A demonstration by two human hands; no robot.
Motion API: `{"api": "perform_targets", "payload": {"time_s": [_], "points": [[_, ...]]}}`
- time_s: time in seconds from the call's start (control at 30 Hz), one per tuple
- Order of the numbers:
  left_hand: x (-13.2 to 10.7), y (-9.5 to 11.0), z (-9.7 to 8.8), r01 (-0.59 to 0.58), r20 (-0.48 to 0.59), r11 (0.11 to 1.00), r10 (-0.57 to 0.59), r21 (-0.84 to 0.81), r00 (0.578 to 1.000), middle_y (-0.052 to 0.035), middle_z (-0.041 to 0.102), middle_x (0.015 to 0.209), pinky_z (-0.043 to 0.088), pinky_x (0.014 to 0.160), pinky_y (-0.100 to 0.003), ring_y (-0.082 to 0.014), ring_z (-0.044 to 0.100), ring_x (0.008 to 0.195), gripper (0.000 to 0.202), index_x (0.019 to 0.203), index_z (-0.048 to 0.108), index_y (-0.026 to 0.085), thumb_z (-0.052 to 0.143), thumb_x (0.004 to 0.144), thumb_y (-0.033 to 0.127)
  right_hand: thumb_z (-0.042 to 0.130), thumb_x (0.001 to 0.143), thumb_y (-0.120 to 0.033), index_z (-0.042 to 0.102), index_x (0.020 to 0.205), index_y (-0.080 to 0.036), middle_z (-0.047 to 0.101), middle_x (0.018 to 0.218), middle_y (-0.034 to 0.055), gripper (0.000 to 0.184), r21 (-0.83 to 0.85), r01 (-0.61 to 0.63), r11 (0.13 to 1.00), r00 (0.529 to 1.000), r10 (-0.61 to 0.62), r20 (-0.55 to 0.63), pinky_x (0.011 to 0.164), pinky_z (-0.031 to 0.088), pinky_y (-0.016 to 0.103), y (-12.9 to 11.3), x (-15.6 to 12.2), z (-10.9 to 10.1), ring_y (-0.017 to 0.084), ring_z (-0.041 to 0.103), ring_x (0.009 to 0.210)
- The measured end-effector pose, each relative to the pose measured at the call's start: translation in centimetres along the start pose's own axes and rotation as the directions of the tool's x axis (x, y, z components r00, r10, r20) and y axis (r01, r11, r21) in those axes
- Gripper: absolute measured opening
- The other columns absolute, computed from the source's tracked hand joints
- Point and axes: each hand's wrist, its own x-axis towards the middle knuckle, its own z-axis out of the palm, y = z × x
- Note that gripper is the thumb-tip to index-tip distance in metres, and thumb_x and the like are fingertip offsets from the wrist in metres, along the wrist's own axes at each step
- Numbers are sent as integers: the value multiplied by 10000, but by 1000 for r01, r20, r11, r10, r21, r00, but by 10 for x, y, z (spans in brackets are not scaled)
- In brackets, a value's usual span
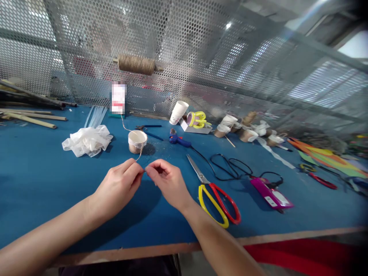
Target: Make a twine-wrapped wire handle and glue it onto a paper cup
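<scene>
My left hand (119,186) pinches a thin strand of jute twine (141,151) between thumb and forefinger. My right hand (169,182) is closed in a pinch too, its fingertips meeting the left ones at the strand's end. The tip between them is tiny and mostly covered. From my fingers the twine runs up to a small cup (135,147) standing upright just beyond, wrapped in brown twine with a white lace band round its rim. Another length of twine leads from the cup toward the back. To the right of my right hand lie large scissors (205,182) with red and yellow handles.
A blue glue gun (179,141) lies behind, its black cord reaching a purple power strip (271,193). Crumpled white lace (87,141) is at left, beside clear glue sticks (96,117). A twine spool (136,64) hangs on the mesh. Pliers (151,130) and a paper cup (178,112) stand back.
</scene>
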Motion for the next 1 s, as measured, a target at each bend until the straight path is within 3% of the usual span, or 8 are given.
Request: {"api": "perform_targets", "payload": {"time_s": [0.17, 0.3, 0.4, 0.47, 0.63, 0.7, 0.8, 1.0], "points": [[-1, 1, -1, 28, 54, 999, -26, -41, 998, -34, 553, 664, 387, 530, -221, -114, 512, 568, 182, 716, 551, 133, 400, 813, 104, 537, 808, -281, 551, 657, -160, 536, 632, -11, 194, -105, 88, 991, 995, -91, -31, 559, 387, 209, -1, -1, 1, 93, 477, 606], [5, 1, -6, 252, 175, 936, -212, -248, 961, -4, 545, 653, 356, 519, -208, -91, 462, 547, 113, 727, 551, 149, 455, 786, 145, 473, 850, -342, 618, 757, -158, 578, 735, 19, 252, 40, 84, 996, 996, -85, 11, 549, 407, 214, 2, -1, -4, 89, 499, 607], [10, 1, -11, 517, 355, 709, -381, -480, 854, 23, 503, 604, 315, 483, -202, -80, 413, 523, 136, 693, 534, 152, 509, 777, 255, 394, 888, -356, 641, 918, -178, 590, 821, 35, 306, 153, 72, 986, 997, -72, -5, 551, 424, 215, 4, -1, -7, 86, 512, 621], [12, 0, -13, 626, 470, 511, -413, -589, 780, 39, 471, 577, 277, 464, -200, -68, 376, 503, 180, 669, 525, 149, 552, 755, 305, 411, 884, -350, 642, 960, -197, 589, 824, 32, 287, 207, 57, 977, 998, -60, 11, 560, 429, 220, 5, 0, -7, 90, 516, 640], [13, 0, -15, 740, 704, 12, -296, -673, 645, 38, 500, 571, 229, 456, -202, -39, 345, 459, 185, 660, 527, 138, 642, 696, 279, 527, 832, -316, 659, 914, -228, 560, 814, 12, 178, 450, 14, 893, 982, -97, 161, 553, 408, 234, 8, 2, -6, 87, 501, 621], [12, 0, -14, 758, 762, -125, -221, -641, 608, 29, 515, 575, 228, 458, -199, -31, 343, 450, 180, 659, 529, 131, 650, 697, 259, 556, 815, -298, 656, 846, -220, 547, 765, -2, 130, 529, -3, 848, 975, -114, 189, 546, 390, 228, 8, 2, -4, 79, 486, 601], [10, 1, -11, 763, 795, -226, -140, -606, 590, 19, 528, 587, 217, 454, -194, -19, 321, 440, 170, 669, 541, 120, 646, 713, 246, 567, 809, -293, 619, 733, -195, 531, 704, -14, 135, 578, 5, 816, 976, -131, 176, 530, 359, 223, 7, 1, -1, 74, 457, 581], [7, 2, -10, 744, 781, -238, -160, -624, 604, 20, 527, 590, 200, 451, -198, -17, 317, 440, 174, 666, 538, 121, 653, 714, 243, 532, 829, -339, 627, 724, -191, 521, 702, -5, 205, 529, 30, 848, 991, -93, 93, 557, 348, 245, 9, -3, 4, 83, 450, 599]]}}
